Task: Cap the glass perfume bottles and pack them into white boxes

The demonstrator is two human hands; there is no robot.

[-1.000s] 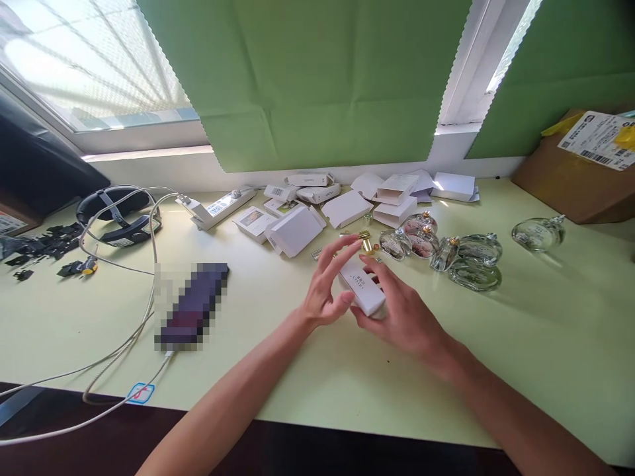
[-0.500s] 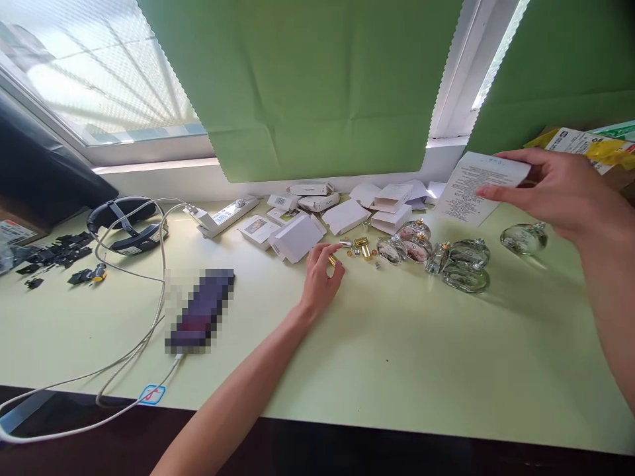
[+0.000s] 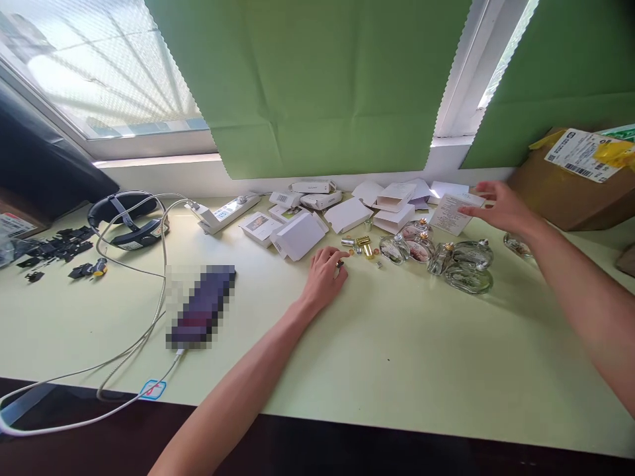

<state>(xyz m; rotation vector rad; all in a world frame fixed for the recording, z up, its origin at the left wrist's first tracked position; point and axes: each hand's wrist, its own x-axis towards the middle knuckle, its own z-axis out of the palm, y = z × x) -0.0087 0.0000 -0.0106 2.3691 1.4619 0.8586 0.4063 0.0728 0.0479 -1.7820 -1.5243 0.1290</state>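
Note:
My right hand [image 3: 503,210] pinches a white printed box [image 3: 452,213] between thumb and fingers, at the back of the table beside other white boxes [image 3: 297,237]. My left hand [image 3: 325,277] rests on the table with curled fingers. Between them a small metallic cap [image 3: 340,264] shows, mostly hidden. Just past its fingertips lie several gold and silver caps [image 3: 368,251] and small rings. To the right are clear oval glass perfume bottles [image 3: 469,277], several in a cluster. Another glass bottle [image 3: 516,244] is partly hidden behind my right forearm.
A phone [image 3: 203,307] with a charging cable [image 3: 161,291] lies at the left. Behind it are a power strip [image 3: 228,213] and a black headset [image 3: 129,221]. Black parts [image 3: 59,246] lie far left. A cardboard box [image 3: 560,188] stands at the back right.
My right hand has moved left and down with the printed box, from above the table to the back boxes. My left hand has shifted slightly, its fingers more curled.

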